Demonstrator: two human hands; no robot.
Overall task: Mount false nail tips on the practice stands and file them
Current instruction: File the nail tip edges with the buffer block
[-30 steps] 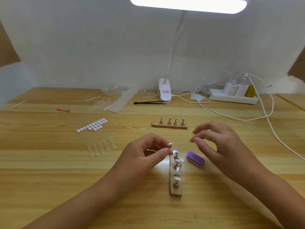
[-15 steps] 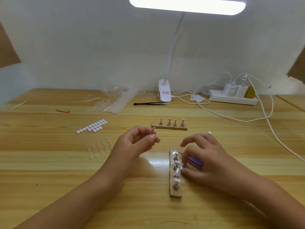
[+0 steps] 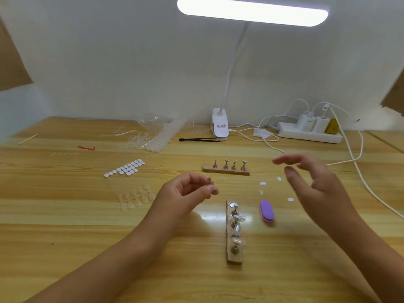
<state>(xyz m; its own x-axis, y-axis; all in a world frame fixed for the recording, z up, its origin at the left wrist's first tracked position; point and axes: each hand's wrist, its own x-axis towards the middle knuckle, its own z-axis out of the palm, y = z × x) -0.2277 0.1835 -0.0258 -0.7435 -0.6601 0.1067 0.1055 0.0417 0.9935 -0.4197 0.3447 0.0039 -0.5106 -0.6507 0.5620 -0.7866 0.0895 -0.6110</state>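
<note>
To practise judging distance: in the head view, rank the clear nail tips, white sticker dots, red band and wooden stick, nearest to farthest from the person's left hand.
From the left hand:
1. clear nail tips, just to its left
2. white sticker dots, left and farther back
3. red band, farther left and back
4. wooden stick, far left edge

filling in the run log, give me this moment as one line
left hand: pinches small item, unclear what | right hand: open, holds nothing | near stand: some tips mounted | purple file: lying beside stand
</note>
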